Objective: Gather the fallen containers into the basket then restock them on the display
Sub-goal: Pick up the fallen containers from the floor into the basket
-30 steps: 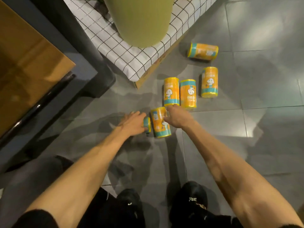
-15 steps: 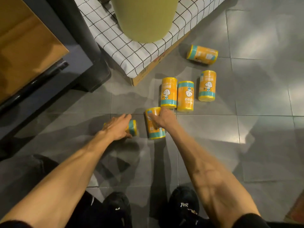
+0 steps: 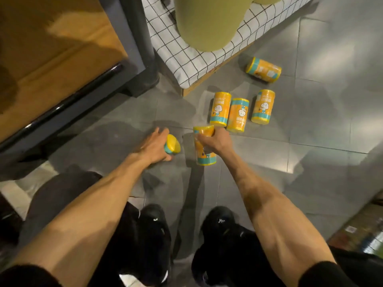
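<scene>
A: non-task stuff?
B: grey tiled floor (image 3: 321,131), black shoes (image 3: 219,222) at bottom. Checked cloth (image 3: 172,50) up top, olive cylinder (image 3: 207,23) on it (top cropped).
A: left?
B: wooden panel (image 3: 51,48), dark post (image 3: 138,38) beside it.

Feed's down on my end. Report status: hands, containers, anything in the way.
Left hand grips one container. Right hand grips a second container. Four loose containers lie on the floor ahead. Basket not in view; no obstruction seen.

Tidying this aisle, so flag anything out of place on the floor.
Yellow-and-teal cylindrical containers lie scattered on the grey tiled floor: three side by side, a fourth apart near the white checked cloth. The left hand and right hand each grip another.
</scene>
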Tool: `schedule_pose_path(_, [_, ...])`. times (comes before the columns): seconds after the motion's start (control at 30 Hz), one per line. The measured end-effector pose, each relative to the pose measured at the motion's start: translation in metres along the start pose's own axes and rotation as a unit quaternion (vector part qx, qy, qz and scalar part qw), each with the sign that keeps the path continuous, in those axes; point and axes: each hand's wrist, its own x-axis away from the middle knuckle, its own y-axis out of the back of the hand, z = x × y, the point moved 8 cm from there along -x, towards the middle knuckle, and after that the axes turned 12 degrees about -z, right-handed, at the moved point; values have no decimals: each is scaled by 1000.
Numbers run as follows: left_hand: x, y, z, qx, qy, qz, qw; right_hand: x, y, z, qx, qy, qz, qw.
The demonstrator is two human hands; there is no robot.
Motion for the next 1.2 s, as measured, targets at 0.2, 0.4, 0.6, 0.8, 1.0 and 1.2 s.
schedule_pose_path(0.2, [110,121,-40,157,106,-87,978,110,126,61,-48,24,-5,999])
schedule_pose_path(0.4, [232,259,-85,278,157,-154,935,229,244,126,-106,23,22,994])
schedule_pose_path(0.6, [346,369,-137,378,162,-263,873,338,335,190,-123,69,54,989])
schedule_pose_path(0.8, [456,419,-166,474,200,-353,782,412,394,242,-129,165,91,974])
schedule_pose_path(1.0, [559,457,-155,491,233,-459,703,490,411,317,-98,298,163,935])
schedule_pose_path(1.2, [671,496,-124,459,261,-556,641,596,380,378,-46,422,243,872])
